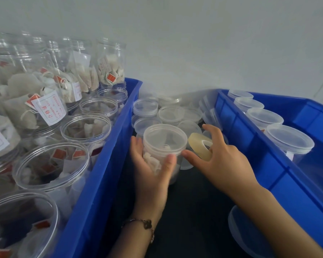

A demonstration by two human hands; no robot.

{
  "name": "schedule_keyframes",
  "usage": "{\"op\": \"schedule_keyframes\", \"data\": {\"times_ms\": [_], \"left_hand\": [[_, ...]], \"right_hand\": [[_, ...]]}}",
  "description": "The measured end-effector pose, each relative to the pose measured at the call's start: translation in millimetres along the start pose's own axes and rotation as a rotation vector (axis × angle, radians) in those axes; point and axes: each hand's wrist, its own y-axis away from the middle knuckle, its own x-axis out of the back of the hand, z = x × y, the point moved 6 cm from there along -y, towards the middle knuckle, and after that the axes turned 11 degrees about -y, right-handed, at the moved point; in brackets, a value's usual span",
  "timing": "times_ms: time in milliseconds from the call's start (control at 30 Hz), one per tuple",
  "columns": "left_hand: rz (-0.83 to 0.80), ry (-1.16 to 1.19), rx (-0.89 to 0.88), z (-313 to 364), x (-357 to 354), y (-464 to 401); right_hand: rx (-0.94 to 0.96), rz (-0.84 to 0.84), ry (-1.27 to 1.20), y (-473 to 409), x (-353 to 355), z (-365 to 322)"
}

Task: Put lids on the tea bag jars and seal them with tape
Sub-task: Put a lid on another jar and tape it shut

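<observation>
My left hand (150, 164) grips a clear jar of tea bags (162, 155) from the side, between two blue bins. A translucent lid (165, 137) sits on top of that jar. My right hand (220, 157) holds a roll of clear tape (200, 148) right beside the lid, with a finger through the roll's hole and the thumb reaching toward the jar. The tape's loose end is not visible.
The left blue bin (101, 183) holds several open jars of tea bags (52, 164). The right blue bin (259, 159) holds several lidded jars (289, 138). Loose lids (171, 114) are piled on the dark surface between the bins. A white wall stands behind.
</observation>
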Motion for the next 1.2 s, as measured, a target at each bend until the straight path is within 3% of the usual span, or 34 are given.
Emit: {"op": "schedule_keyframes", "data": {"times_ms": [100, 267, 500, 667, 1000, 1200], "left_hand": [[-0.07, -0.244, -0.086, -3, -1, -3], [0.07, -0.466, -0.116, 7, 12, -7], [-0.025, -0.214, -0.004, 25, 10, -1], [-0.087, 0.011, 0.146, 23, 8, 1], [-0.17, 0.094, 0.255, 13, 6, 0], [-0.374, 0.099, 0.293, 5, -7, 3]], "right_hand": [[-0.055, -0.069, -0.021, -2, -1, 4], [-0.026, -0.19, 0.063, -7, 4, 9], [0.08, -0.058, 0.258, -15, 26, 0], [0.103, -0.085, 0.246, -23, 21, -8], [0.191, -0.054, 0.251, -29, 13, -15], [0.171, -0.099, 0.212, -27, 3, -5]]}}
